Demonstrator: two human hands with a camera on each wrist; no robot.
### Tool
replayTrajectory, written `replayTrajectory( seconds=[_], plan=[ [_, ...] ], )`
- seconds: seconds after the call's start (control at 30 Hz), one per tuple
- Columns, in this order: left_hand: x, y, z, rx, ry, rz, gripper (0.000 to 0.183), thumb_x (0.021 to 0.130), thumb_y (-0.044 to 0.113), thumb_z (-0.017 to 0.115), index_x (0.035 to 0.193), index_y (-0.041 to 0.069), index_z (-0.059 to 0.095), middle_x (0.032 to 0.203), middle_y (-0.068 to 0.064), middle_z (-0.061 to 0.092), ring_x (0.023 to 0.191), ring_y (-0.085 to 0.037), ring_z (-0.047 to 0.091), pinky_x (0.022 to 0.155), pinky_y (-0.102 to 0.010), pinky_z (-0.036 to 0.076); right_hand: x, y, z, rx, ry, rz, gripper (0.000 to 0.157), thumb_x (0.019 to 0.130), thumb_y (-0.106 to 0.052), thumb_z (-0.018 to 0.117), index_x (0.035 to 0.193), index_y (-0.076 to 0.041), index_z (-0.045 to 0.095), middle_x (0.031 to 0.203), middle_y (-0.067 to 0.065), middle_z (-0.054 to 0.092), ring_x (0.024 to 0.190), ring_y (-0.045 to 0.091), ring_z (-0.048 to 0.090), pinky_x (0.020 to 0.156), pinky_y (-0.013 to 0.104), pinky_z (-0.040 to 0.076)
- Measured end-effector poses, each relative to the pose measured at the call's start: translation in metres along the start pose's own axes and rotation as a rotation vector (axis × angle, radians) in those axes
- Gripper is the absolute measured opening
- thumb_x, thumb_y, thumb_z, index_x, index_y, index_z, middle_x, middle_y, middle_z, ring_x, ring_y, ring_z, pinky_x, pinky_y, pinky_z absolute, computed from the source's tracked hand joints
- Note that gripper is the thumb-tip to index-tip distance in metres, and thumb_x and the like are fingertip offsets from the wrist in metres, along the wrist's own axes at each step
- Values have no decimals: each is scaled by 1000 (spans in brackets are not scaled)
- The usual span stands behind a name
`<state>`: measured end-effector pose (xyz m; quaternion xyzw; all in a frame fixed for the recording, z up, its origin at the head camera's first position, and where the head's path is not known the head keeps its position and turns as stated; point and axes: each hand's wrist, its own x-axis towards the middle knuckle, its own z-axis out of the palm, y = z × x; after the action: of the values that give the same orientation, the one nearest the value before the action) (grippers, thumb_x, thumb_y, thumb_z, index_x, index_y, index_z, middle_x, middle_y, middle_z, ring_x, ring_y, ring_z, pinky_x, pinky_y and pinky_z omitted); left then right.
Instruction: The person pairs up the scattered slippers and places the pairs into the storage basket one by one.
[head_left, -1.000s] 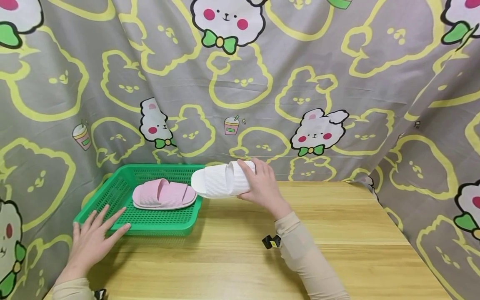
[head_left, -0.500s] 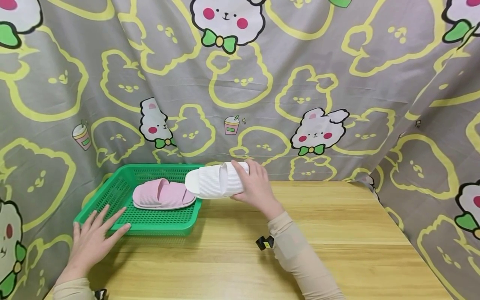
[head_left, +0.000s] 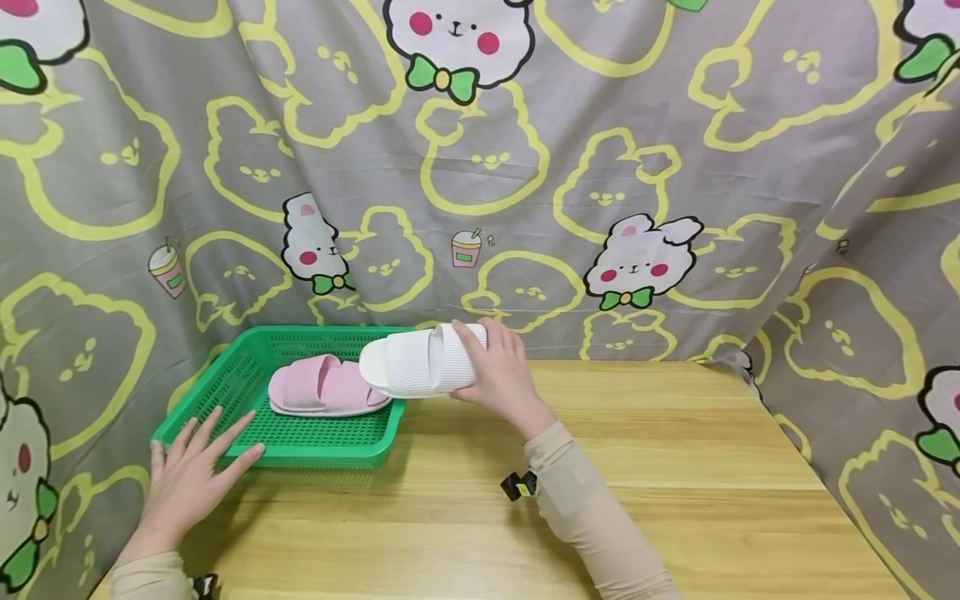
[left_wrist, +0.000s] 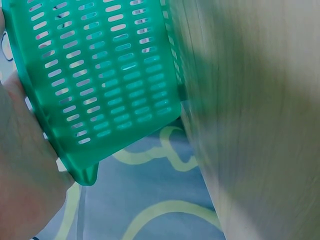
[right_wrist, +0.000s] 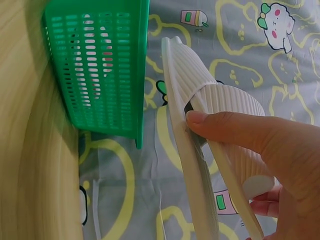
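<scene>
My right hand (head_left: 498,375) grips a pair of white slippers (head_left: 408,365) at their right end. In the right wrist view two soles of the white slippers (right_wrist: 192,175) lie one against the other, with the thumb (right_wrist: 220,127) pressed at the gap by the straps. The slippers' left end hangs above the right side of a green basket (head_left: 318,457). A pink slipper (head_left: 303,385) lies inside the basket, its right end partly covered by the white pair. My left hand (head_left: 187,483) rests with spread, fairly straight fingers over the basket's front left corner.
The basket stands on a wooden table (head_left: 637,467), at the back left. A grey curtain (head_left: 510,192) with rabbit and cup prints hangs behind the table and along both sides. A black wrist mount (head_left: 517,486) sticks out from the right sleeve.
The right hand has carried the white slippers leftward, farther over the basket's right side and the pink slipper. The left hand stays at the basket's corner; the basket has not moved.
</scene>
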<state>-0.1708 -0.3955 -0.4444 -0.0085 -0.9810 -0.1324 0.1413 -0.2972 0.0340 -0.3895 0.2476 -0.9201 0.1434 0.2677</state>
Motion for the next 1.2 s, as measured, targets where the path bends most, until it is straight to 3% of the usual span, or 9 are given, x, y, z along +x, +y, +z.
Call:
replayTrajectory(
  seconds=[1.2],
  plan=[
    [-2, 3, -1, -2, 12, 4, 67, 95, 55, 52, 154, 40, 23, 162, -21, 15, 145, -54, 2, 104, -76, -21, 15, -38, 5, 78, -58, 73, 104, 58, -48, 90, 146, -29, 37, 138, 16, 41, 128, 34, 39, 109, 54, 35]
  ],
)
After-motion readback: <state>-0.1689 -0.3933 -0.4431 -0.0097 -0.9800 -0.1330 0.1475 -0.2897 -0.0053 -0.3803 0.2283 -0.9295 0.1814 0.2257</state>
